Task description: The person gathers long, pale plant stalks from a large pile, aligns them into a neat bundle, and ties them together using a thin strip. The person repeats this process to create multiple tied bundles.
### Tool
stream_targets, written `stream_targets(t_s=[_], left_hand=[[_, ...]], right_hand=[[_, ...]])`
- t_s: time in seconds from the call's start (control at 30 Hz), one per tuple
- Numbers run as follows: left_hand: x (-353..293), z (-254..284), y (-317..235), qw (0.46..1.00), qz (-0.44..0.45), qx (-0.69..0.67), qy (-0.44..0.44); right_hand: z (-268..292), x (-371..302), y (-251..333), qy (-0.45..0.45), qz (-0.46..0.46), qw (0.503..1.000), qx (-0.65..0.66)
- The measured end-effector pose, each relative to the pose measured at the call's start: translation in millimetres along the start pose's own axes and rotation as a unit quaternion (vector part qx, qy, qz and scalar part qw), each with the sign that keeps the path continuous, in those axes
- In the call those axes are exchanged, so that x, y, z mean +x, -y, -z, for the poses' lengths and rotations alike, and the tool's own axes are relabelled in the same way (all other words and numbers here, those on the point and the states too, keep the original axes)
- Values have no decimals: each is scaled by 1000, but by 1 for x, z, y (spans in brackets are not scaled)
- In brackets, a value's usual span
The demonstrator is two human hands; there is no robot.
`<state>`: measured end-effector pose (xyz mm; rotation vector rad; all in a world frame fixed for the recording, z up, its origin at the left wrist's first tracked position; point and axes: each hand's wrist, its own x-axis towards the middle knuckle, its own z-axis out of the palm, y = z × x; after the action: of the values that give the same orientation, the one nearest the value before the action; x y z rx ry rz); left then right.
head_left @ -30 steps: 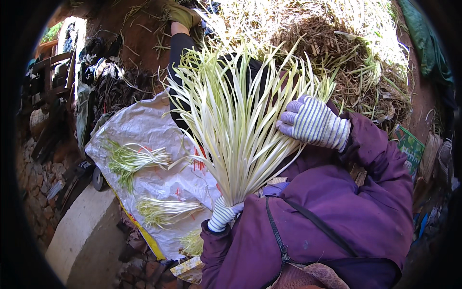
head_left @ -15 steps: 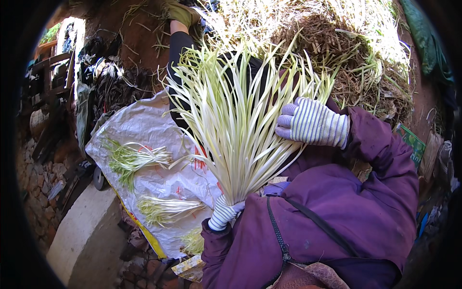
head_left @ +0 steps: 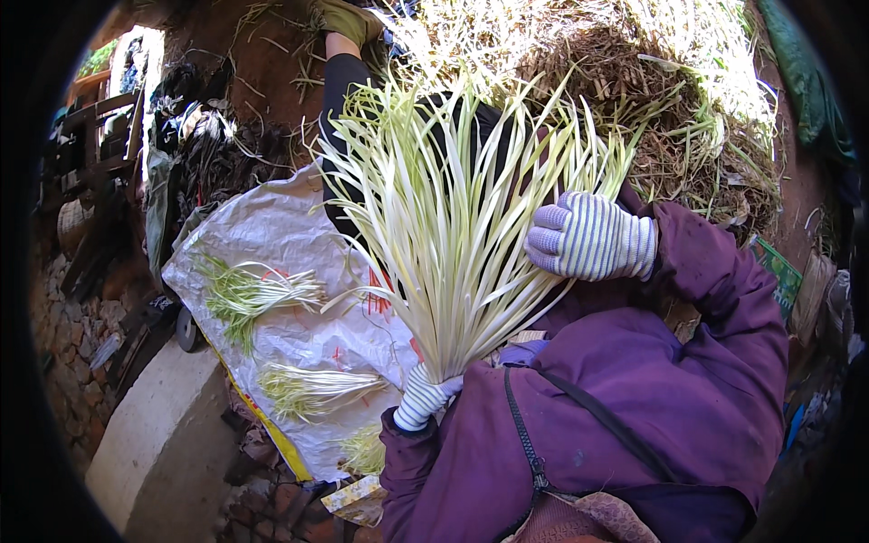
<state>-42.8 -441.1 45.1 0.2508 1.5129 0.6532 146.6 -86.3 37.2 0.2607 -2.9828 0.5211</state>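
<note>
A big fanned bunch of blanched chives [head_left: 453, 244], white at the base with pale yellow-green tips, stands in front of my chest. My left hand [head_left: 424, 398], in a striped knit glove, is closed around its narrow base. At the bunch's right side, my right hand [head_left: 588, 237], gloved alike, has its fingers curled against the outer leaves. Leaf tips rise above that hand; its palm side is hidden. Smaller bunches lie to the left: a greener one [head_left: 262, 297], a paler one [head_left: 317, 389] below, and another [head_left: 365, 450] partly behind my left sleeve.
A white woven plastic sheet [head_left: 217, 244] with a yellow edge lies under the small bunches. A concrete block [head_left: 158, 425] stands beside it at lower left. Dry straw [head_left: 625, 81] is heaped at the far right. My dark-trousered leg [head_left: 344, 90] stretches ahead.
My right hand has shifted slightly right and down, its fingers curling more at the bunch's edge. The left hand keeps its hold at the base. The whole view has shifted a little.
</note>
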Motion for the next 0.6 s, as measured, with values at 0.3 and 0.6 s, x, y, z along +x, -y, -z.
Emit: stream_targets(t_s=[0.3,0.6], left_hand=[[-2,0,1,1000,4,10,-5],[-2,4,10,999,18,39,-25]], right_hand=[[-3,-1,10,-15,-43,998,32],[0,3,28,-50,-147,986,65]])
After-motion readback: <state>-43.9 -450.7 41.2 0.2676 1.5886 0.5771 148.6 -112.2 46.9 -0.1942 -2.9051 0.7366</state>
